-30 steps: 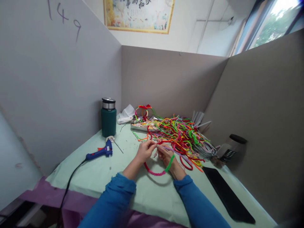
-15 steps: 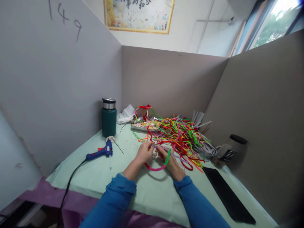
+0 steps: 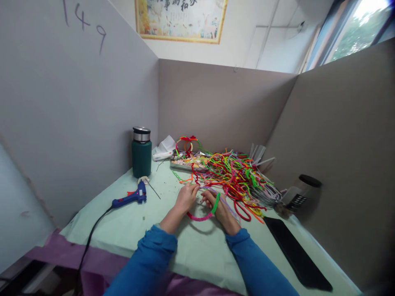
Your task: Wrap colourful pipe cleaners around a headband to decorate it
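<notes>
My left hand point(image 3: 187, 198) is closed, pinching a thin purple pipe cleaner point(image 3: 212, 190) and one end of a curved hoop point(image 3: 200, 218) wrapped in pink and green fuzzy pipe cleaner. The hoop bows down between my hands, and its green end rises in front of my right hand point(image 3: 222, 211). From the left fingertips the purple strand arcs to the right, over my right hand. My right fingers are bent and slightly apart, just below the strand, with nothing visible between them. The wrapped part inside my left hand is hidden.
A heap of colourful pipe cleaners point(image 3: 234, 172) lies behind my hands, beside a metal tray point(image 3: 188, 166) of small pieces. At left are a blue glue gun point(image 3: 131, 198) with its cord and a green bottle point(image 3: 141, 158). A black slab point(image 3: 296, 253) and a clear jar point(image 3: 298, 195) are at right.
My right fingers have come off the purple pipe cleaner and dropped slightly below it. My left hand has shifted a little left, still holding the hoop and strand.
</notes>
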The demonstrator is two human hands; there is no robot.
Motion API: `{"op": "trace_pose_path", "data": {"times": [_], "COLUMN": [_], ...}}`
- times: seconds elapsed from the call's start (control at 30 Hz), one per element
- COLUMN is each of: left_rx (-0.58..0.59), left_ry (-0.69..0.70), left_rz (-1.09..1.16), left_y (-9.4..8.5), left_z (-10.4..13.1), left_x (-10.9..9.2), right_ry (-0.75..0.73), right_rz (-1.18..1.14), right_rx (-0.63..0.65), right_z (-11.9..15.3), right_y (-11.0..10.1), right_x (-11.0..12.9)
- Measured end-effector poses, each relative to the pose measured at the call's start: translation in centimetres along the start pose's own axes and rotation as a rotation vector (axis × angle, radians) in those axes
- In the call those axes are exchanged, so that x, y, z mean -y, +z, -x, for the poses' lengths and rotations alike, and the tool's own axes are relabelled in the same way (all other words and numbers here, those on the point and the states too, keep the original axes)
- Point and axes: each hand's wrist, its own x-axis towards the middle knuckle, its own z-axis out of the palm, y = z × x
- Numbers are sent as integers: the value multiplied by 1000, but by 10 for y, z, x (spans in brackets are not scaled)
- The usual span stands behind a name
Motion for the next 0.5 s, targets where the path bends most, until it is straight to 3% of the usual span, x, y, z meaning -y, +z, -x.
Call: {"op": "trace_pose_path", "data": {"times": [0.33,0.5], "left_rx": [1,19], "left_ry": [-27,-61], "left_rz": [65,120], "left_y": [0,-2], "left_z": [0,-3], "left_x": [1,1], "right_ry": [-42,-46], "right_rz": [-39,-166], "right_rx": [-88,-154], "right_z": [3,-1], "right_y": [2,2], "right_x": [8,5]}}
